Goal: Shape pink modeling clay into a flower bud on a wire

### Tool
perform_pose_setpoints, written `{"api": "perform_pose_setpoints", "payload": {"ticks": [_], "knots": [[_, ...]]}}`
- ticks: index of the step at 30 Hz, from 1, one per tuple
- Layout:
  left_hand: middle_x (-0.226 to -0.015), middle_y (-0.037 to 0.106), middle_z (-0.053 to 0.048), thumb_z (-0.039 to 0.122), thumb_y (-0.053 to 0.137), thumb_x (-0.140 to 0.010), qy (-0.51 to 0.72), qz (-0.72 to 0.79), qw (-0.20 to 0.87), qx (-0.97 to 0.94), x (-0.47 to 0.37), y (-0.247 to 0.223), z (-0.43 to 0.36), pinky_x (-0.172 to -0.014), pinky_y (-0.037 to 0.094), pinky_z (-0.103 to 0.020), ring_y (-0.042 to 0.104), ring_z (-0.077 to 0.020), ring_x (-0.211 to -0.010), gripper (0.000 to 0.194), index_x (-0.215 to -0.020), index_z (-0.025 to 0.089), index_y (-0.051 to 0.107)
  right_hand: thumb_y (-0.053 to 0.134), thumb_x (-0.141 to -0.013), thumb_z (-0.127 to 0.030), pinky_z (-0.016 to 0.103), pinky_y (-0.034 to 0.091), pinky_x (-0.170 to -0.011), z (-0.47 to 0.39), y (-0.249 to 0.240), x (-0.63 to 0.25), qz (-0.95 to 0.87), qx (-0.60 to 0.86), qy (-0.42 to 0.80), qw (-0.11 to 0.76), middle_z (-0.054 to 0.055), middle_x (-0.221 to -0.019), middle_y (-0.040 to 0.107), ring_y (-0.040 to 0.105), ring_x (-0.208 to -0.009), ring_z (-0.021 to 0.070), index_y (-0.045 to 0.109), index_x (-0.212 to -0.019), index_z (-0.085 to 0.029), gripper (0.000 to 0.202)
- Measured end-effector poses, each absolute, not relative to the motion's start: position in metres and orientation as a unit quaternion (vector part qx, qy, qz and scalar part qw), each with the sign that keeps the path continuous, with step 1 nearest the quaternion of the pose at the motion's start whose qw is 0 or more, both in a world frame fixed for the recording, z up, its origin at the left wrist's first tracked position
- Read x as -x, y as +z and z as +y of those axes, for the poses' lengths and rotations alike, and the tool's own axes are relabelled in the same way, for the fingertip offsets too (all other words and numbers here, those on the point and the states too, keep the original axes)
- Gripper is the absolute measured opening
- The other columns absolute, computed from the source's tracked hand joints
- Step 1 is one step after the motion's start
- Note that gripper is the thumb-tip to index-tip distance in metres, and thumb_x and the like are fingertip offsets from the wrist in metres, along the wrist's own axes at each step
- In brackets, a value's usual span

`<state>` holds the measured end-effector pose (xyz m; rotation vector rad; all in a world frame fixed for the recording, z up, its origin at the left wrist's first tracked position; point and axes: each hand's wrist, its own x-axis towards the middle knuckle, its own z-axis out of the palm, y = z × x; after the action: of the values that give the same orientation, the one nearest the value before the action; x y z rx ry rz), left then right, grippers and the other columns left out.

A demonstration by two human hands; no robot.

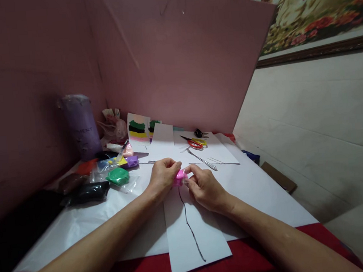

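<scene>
A small bright pink packet of modelling clay in clear plastic is between my two hands. My left hand is closed on its left side, thumb along the top. On the other side, the fingers of my right hand pinch the loose clear plastic. Both hands are just above a white card, which lies lengthwise toward me. A wavy dark line runs down the card from below the packet. The far part of the card is hidden by my hands.
Bagged clay in green, black and purple lies at left, near a purple tumbler. Red-and-yellow scissors and a white-handled tool rest on white sheets behind. A painted card leans at the back.
</scene>
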<state>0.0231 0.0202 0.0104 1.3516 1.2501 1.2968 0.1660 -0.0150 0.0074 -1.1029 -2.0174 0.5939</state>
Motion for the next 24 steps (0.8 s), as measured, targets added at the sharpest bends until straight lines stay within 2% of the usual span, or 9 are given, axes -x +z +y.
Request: {"api": "perform_pose_setpoints", "payload": {"ticks": [3,7,11,15,19,24], "knots": [[-0.045,0.047,0.006,0.042,0.066,-0.059,0.515,0.498,0.444,-0.538,-0.023,0.013,0.019,-0.042,0.025,-0.022,0.038,-0.0084,-0.042,0.028,-0.051,0.017,0.054,0.050,-0.084,-0.016,0.025,0.032,-0.049,-0.012,0.007,-0.168,-0.794,0.416,0.241,0.371,-0.010,-0.043,0.049,0.042,-0.036,0.0133,0.047,-0.087,-0.024,0.009],[-0.044,0.046,0.006,0.039,0.068,-0.059,0.509,0.486,0.472,-0.531,-0.024,0.015,0.019,-0.040,0.024,-0.021,0.036,-0.0068,-0.041,0.028,-0.052,0.016,0.055,0.051,-0.078,-0.013,0.023,0.029,-0.045,-0.007,0.004,-0.170,-0.782,0.416,0.257,0.387,-0.012,-0.041,0.041,0.035,-0.034,0.0095,0.046,-0.080,-0.024,0.013],[-0.043,0.046,0.006,0.038,0.070,-0.061,0.514,0.482,0.497,-0.506,-0.025,0.017,0.017,-0.037,0.022,-0.020,0.036,-0.0065,-0.038,0.027,-0.054,0.016,0.054,0.053,-0.076,-0.014,0.021,0.030,-0.042,-0.005,0.004,-0.169,-0.745,0.437,0.276,0.422,-0.010,-0.042,0.048,0.041,-0.035,0.0091,0.048,-0.074,-0.023,0.011],[-0.041,0.043,0.007,0.038,0.068,-0.066,0.500,0.517,0.508,-0.475,-0.024,0.020,0.013,-0.034,0.019,-0.019,0.034,-0.0069,-0.034,0.028,-0.055,0.018,0.052,0.059,-0.079,-0.022,0.021,0.036,-0.041,-0.006,0.006,-0.170,-0.722,0.439,0.292,0.447,-0.007,-0.044,0.055,0.047,-0.035,0.0099,0.060,-0.080,-0.021,0.001],[-0.040,0.041,0.007,0.039,0.067,-0.066,0.494,0.538,0.484,-0.482,-0.022,0.018,0.015,-0.035,0.020,-0.020,0.032,-0.0072,-0.035,0.028,-0.054,0.019,0.052,0.064,-0.083,-0.033,0.022,0.038,-0.039,-0.005,0.003,-0.172,-0.742,0.421,0.285,0.437,-0.005,-0.045,0.059,0.047,-0.033,0.0098,0.070,-0.094,-0.020,0.018],[-0.045,0.045,0.005,0.043,0.064,-0.062,0.512,0.517,0.413,-0.548,-0.020,0.008,0.024,-0.043,0.027,-0.022,0.038,-0.0095,-0.044,0.029,-0.052,0.017,0.054,0.063,-0.084,-0.032,0.021,0.039,-0.039,-0.004,0.000,-0.172,-0.742,0.420,0.274,0.444,-0.004,-0.044,0.059,0.048,-0.033,0.0100,0.071,-0.093,-0.019,0.017]]}}
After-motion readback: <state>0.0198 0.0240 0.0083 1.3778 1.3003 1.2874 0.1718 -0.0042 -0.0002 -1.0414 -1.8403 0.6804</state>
